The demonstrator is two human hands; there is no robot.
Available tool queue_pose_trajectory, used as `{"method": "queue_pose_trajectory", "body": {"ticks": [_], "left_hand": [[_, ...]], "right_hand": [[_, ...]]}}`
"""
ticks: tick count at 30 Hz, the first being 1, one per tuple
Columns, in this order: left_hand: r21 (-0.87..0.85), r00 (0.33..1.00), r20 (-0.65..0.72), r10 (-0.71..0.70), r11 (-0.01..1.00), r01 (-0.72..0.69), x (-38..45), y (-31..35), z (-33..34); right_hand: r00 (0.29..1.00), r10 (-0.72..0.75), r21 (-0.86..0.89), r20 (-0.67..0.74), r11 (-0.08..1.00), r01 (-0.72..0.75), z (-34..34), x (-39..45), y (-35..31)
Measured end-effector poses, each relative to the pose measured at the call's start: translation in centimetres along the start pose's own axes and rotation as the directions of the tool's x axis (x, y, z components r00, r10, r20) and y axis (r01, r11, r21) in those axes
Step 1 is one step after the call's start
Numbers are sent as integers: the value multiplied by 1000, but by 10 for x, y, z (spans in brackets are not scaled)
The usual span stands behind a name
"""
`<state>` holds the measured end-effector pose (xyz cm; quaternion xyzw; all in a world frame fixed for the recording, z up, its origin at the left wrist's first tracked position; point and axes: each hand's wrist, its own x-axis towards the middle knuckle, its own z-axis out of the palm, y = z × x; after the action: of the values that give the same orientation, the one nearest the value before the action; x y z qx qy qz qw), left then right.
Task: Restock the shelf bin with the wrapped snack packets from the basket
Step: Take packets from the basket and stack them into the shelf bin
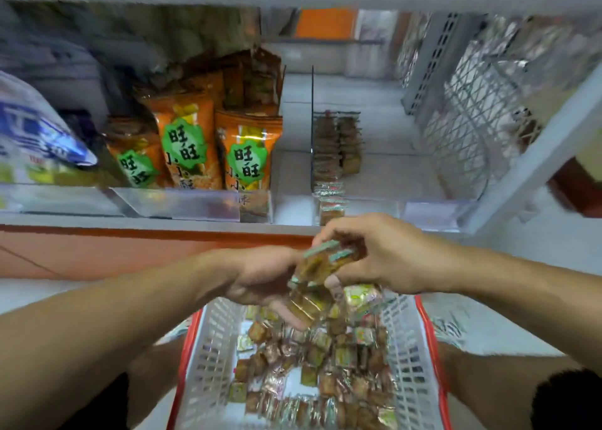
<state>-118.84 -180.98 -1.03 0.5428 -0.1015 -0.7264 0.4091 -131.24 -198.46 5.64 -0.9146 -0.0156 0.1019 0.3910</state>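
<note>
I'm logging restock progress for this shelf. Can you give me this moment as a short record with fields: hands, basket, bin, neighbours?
left hand: holds a stack of packets above the basket
right hand: grips a few packets at the stack's top, fingers curled over them
basket: white with red rim, below the hands, many loose packets inside
bin: a row of packets along its left divider, the rest bare
neighbours: orange bags in the section to the left
view: blurred; packet count unclear
</note>
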Motion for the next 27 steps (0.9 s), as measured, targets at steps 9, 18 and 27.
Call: {"method": "queue_pose_trajectory", "body": {"ticks": [9,18,27], "left_hand": [[-303,938,37,344,899,-318,-60,38,26],[-387,928,-50,370,849,-360,-50,34,38],[-122,767,-396,505,799,-588,-42,20,37]], "right_hand": [[932,-195,20,-307,977,211,-38,1,-13],[974,-102,-7,-201,995,103,-51,-10,1],[901,408,900,-145,433,-51,-53,-16,-10]]}}
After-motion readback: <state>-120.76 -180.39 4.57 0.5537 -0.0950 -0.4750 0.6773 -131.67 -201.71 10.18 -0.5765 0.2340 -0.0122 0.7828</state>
